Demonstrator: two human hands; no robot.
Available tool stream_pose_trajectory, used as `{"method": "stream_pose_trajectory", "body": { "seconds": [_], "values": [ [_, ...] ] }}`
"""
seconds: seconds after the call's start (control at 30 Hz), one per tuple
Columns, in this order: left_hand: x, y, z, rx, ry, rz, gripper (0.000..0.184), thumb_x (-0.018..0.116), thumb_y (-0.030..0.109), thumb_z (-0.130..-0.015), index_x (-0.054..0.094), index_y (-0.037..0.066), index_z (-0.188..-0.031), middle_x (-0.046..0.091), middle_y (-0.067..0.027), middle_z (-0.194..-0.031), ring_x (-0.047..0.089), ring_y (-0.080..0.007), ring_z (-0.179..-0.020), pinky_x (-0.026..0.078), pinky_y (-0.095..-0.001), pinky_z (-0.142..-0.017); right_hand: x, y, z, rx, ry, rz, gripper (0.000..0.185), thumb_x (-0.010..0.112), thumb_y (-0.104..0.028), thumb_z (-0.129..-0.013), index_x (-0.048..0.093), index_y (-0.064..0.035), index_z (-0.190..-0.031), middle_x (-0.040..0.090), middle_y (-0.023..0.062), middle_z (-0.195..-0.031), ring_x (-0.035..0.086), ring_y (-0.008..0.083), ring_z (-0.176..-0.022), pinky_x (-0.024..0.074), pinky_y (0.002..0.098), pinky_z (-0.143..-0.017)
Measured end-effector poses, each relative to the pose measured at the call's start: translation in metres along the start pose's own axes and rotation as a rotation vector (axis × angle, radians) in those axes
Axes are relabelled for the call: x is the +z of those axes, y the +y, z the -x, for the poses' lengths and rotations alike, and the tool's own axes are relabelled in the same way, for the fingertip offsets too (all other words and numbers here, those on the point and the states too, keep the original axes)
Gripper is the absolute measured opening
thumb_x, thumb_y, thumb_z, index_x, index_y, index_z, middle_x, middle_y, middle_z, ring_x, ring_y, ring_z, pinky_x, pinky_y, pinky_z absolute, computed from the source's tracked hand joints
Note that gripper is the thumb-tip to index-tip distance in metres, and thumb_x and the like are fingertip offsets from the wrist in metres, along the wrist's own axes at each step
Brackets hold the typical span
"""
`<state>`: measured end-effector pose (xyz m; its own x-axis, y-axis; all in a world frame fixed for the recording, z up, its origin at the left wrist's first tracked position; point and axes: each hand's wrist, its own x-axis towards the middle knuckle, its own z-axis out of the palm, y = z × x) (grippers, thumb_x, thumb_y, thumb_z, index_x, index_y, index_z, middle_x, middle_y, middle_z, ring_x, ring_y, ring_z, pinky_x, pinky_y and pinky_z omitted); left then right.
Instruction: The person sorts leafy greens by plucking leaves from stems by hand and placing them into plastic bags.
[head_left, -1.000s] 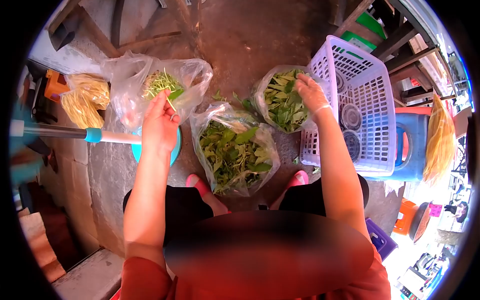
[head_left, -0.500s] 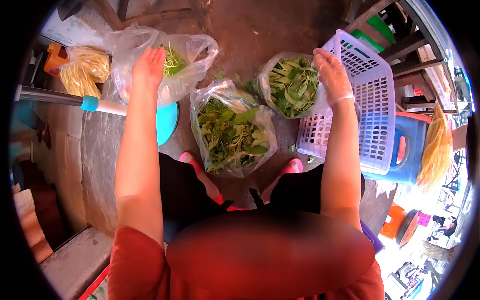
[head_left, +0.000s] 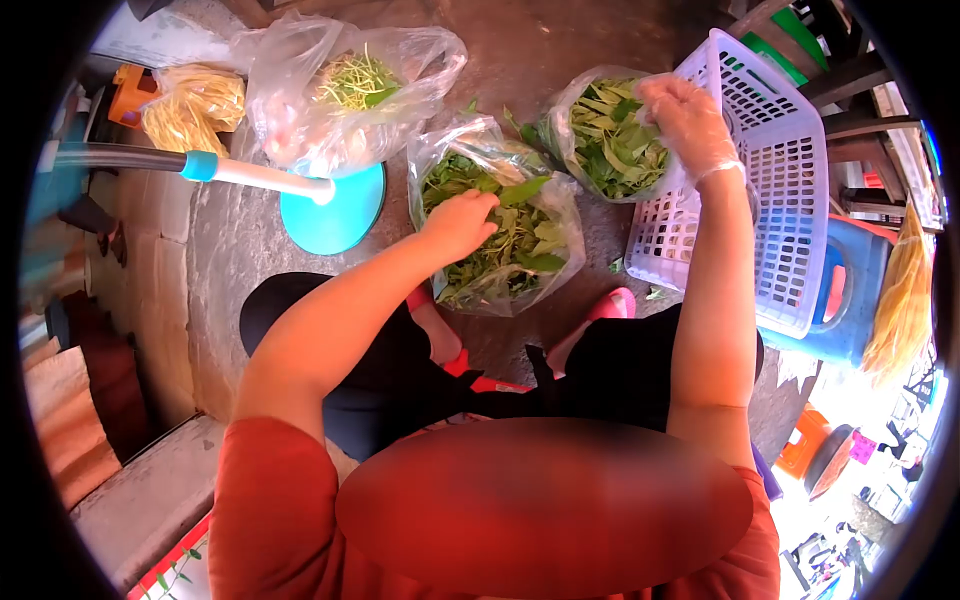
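My left hand [head_left: 463, 226] is bare and reaches over the middle plastic bag [head_left: 505, 293], its curled fingers at the green leaves [head_left: 515, 233]; whether they grip a leaf is too small to tell. In a clear plastic glove, my right hand [head_left: 682, 118] has its fingers bent together at the right edge of the right-hand bag of leaves [head_left: 612, 142]. What those fingers hold, if anything, is hidden. A third open bag [head_left: 295, 100] at the upper left holds thin pale green stems [head_left: 358, 80].
A white perforated basket [head_left: 780, 190] leans beside a blue container [head_left: 855, 290] on the right. At left, a pole [head_left: 250, 174] ends on a turquoise disc [head_left: 333, 215]. Yellowish bundles [head_left: 190, 110] lie farther left. My feet in pink footwear [head_left: 612, 304] stand near the middle bag.
My left hand has moved right and toward me, from the bag of stems to the middle bag, its fingers now curled. The gloved right hand's fingers have bent inward over the right-hand bag's edge.
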<state>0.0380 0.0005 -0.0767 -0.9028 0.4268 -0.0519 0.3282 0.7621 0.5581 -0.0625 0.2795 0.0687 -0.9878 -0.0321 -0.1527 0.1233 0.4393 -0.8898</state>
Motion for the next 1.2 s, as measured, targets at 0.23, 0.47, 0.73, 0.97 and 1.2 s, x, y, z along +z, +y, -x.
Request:
{"method": "stream_pose_trajectory", "body": {
  "seconds": [0.23,0.47,0.73,0.97,1.2],
  "values": [
    [0.0,-0.013,-0.018,-0.152,-0.15,0.069,0.017,0.059,0.02,-0.079,0.06,0.003,-0.082,0.061,-0.0155,-0.074,0.06,-0.0319,-0.074,0.046,-0.0401,-0.066,0.044,-0.004,0.012,-0.186,-0.092,0.189,0.021,0.055,-0.021,-0.081,0.063,-0.0027,-0.087,0.061,0.008,-0.073,0.056,0.0163,-0.068,0.0455,0.0294,-0.067],
    [-0.008,-0.015,-0.026,-0.248,-0.049,0.282,0.024,0.062,0.025,-0.078,0.059,0.004,-0.089,0.063,-0.0149,-0.079,0.061,-0.0309,-0.075,0.048,-0.038,-0.067,0.026,0.002,-0.005,-0.211,0.19,0.138,0.016,0.056,-0.016,-0.08,0.062,-0.0017,-0.082,0.059,0.0048,-0.069,0.054,0.0124,-0.068,0.0437,0.0282,-0.065],
    [0.015,-0.013,-0.017,-0.254,-0.249,0.117,0.022,0.063,0.02,-0.076,0.061,0.003,-0.09,0.062,-0.0164,-0.085,0.059,-0.0324,-0.08,0.046,-0.0407,-0.07,0.0,0.047,-0.018,0.091,0.035,0.098,0.042,0.058,-0.022,-0.079,0.055,-0.0041,-0.116,0.061,0.0185,-0.105,0.059,0.0247,-0.098,0.0437,0.0316,-0.088],
    [-0.066,0.032,-0.024,-0.392,-0.141,0.837,0.014,0.057,0.01,-0.08,0.057,0.0,-0.089,0.06,-0.0049,-0.082,0.055,-0.0146,-0.069,0.044,-0.0268,-0.065,-0.003,0.043,-0.019,-0.043,0.142,0.273,0.032,0.055,-0.025,-0.077,0.062,-0.008,-0.103,0.063,0.0194,-0.096,0.059,0.0339,-0.094,0.0441,0.0383,-0.085],
    [-0.118,0.063,0.027,-0.351,0.025,1.808,0.022,0.052,0.008,-0.085,0.053,0.002,-0.105,0.06,-0.0197,-0.106,0.06,-0.0271,-0.099,0.049,-0.0347,-0.082,0.008,0.037,-0.009,-0.257,0.129,0.526,0.028,0.051,-0.027,-0.077,0.067,-0.0094,-0.091,0.064,0.0158,-0.092,0.058,0.034,-0.091,0.0431,0.0385,-0.085]
  ]
}}
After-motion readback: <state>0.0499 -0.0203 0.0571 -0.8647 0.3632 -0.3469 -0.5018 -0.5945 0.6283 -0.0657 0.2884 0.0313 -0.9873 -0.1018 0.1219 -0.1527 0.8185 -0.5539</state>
